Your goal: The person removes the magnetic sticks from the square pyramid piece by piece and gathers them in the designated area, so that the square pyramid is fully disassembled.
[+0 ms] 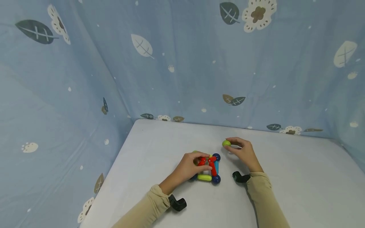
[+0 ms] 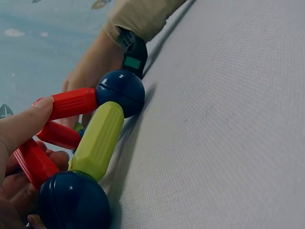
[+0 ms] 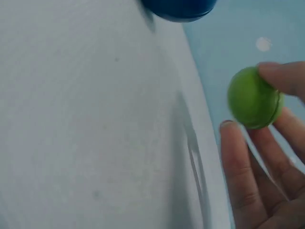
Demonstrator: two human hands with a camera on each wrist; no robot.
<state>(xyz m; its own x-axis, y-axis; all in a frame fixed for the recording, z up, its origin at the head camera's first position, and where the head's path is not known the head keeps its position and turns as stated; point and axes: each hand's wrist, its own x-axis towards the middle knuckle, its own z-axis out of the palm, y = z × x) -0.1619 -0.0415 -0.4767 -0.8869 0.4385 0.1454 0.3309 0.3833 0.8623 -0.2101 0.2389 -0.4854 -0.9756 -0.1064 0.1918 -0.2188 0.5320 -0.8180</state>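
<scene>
A toy frame of coloured rods and dark blue balls sits on the white table. My left hand grips its red rods; a yellow-green rod joins two dark blue balls along the near side. My right hand is a little to the right and behind the frame, pinching a small green ball between thumb and fingers, just above the table.
Blue cloth with leaf and flower prints walls the table at the back and left. Black wrist cameras hang under both beige sleeves. Another dark blue ball shows at the top of the right wrist view.
</scene>
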